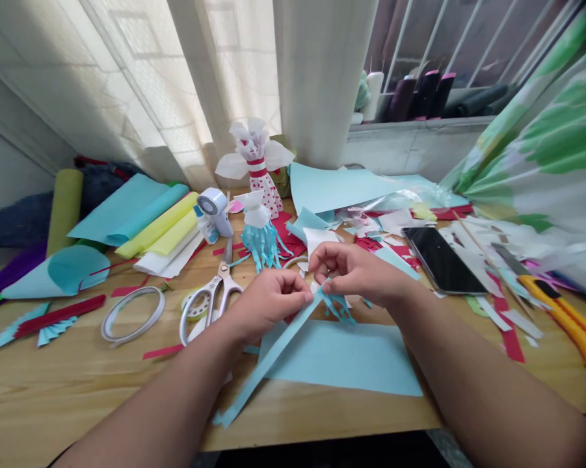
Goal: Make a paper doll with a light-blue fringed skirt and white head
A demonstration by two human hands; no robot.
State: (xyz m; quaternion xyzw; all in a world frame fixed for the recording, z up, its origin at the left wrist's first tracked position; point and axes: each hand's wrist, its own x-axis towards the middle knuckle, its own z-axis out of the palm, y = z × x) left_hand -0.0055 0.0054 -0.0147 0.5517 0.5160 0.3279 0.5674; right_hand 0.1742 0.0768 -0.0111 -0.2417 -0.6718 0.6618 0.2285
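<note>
My left hand (278, 296) pinches the upper part of a long light-blue paper strip (268, 364), which slants down toward the table's front edge. Close beside it, my right hand (354, 273) has its fingers closed on a small white-and-blue paper piece, whose blue fringe (339, 307) hangs below the fingertips. The two hands nearly meet at the strip's top end. Under them lies a flat blue paper sheet (341, 357). Just behind stands a small figure (258, 227) with a white top and blue fringe.
Scissors (219, 286) and a tape roll (133, 316) lie left of the hands. A black phone (441, 260), a yellow cutter (563, 318) and paper scraps lie right. A dotted paper figure (261, 172) stands behind. Rolled papers (160, 227) are at the back left.
</note>
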